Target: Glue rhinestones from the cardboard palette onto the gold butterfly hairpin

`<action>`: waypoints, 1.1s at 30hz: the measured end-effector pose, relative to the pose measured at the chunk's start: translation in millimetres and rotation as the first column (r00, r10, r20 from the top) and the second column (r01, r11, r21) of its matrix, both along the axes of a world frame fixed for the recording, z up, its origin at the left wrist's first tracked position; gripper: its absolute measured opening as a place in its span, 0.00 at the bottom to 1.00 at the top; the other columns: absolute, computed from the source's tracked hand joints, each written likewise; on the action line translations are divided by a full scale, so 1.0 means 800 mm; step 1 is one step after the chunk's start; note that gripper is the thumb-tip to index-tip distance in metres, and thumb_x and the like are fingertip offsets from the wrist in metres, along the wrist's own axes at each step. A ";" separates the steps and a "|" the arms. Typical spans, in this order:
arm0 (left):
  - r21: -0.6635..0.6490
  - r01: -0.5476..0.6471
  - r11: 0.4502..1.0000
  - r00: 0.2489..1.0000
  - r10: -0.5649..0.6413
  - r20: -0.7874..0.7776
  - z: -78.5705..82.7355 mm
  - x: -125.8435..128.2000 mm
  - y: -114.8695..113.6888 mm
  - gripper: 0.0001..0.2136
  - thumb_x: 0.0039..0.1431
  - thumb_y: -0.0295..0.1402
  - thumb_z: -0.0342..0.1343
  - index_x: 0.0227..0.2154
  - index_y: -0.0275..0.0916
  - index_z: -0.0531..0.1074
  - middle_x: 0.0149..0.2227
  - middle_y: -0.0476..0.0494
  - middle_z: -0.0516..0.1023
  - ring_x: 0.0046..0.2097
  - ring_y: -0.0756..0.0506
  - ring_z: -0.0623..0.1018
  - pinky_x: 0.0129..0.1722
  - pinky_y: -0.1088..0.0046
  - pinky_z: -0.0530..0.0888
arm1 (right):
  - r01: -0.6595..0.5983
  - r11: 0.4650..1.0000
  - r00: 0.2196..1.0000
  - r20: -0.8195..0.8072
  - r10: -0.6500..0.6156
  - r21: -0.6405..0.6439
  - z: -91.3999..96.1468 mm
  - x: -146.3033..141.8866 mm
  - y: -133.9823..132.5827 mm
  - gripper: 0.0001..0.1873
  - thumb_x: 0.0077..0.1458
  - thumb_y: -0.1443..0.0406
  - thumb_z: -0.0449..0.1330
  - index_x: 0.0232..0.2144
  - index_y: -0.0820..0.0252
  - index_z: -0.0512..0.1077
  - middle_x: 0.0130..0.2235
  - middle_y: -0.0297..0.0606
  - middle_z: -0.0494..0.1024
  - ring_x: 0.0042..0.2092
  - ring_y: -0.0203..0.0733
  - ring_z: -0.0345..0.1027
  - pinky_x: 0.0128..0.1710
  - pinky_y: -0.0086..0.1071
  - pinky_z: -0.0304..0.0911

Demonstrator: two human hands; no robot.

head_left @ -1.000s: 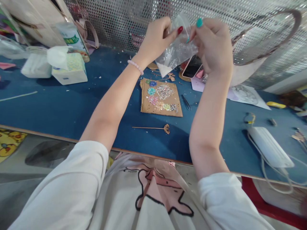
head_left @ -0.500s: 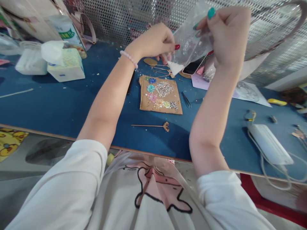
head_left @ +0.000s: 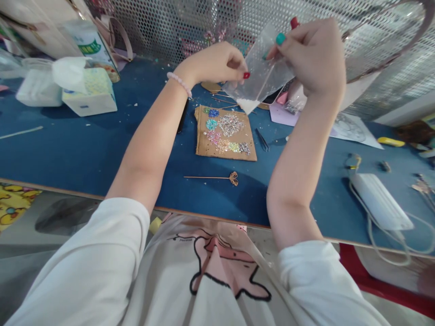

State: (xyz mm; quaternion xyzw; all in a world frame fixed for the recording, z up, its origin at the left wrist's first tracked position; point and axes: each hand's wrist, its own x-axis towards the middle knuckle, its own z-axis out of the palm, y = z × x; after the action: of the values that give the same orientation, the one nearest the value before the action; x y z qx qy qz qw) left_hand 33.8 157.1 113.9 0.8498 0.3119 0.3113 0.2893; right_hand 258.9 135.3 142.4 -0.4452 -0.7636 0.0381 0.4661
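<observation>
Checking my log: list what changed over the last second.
The left hand slid from the top of the plastic bag down to its lower edge; the right hand kept the top pinched. The white beads stayed in its bottom corner. The cardboard and hairpin lay unmoved.

The one camera sits on my head, looking forward and down, close over my left hand [head_left: 217, 63] and right hand [head_left: 314, 54] to the counter [head_left: 84, 149]; the far edges look bent, perhaps by the lens.
</observation>
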 end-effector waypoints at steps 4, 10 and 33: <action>0.158 0.029 0.987 0.985 -0.055 0.162 0.007 0.005 -0.008 0.17 0.70 0.42 0.54 0.42 0.32 0.79 0.40 0.41 0.83 0.37 0.49 0.80 0.37 0.72 0.72 | 0.059 0.995 0.996 0.075 -0.054 -0.074 0.006 -0.010 -0.017 0.16 0.47 0.77 0.60 0.19 0.54 0.80 0.13 0.28 0.54 0.21 0.32 0.43 0.28 0.37 0.44; 0.250 0.013 0.968 0.972 -0.072 0.226 0.007 0.012 -0.001 0.12 0.67 0.36 0.56 0.35 0.32 0.77 0.30 0.46 0.77 0.32 0.51 0.76 0.35 0.72 0.70 | 0.015 0.994 0.983 0.181 0.005 -0.110 0.012 -0.017 -0.044 0.15 0.52 0.77 0.59 0.24 0.57 0.82 0.15 0.27 0.51 0.21 0.31 0.40 0.27 0.36 0.39; 0.468 -0.055 0.882 0.991 -0.008 0.131 0.011 0.018 -0.005 0.08 0.63 0.24 0.55 0.26 0.34 0.69 0.25 0.54 0.64 0.29 0.54 0.71 0.35 0.76 0.60 | -0.054 0.992 0.968 0.239 0.080 -0.117 0.010 -0.031 -0.044 0.14 0.53 0.74 0.59 0.23 0.54 0.78 0.18 0.28 0.50 0.25 0.34 0.40 0.31 0.37 0.39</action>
State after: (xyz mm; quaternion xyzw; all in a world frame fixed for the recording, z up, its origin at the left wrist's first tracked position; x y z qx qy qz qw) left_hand 48.1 152.9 122.3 0.8687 0.2180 0.4356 0.0901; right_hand 234.2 99.8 150.3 -0.4453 -0.8264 0.0406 0.3423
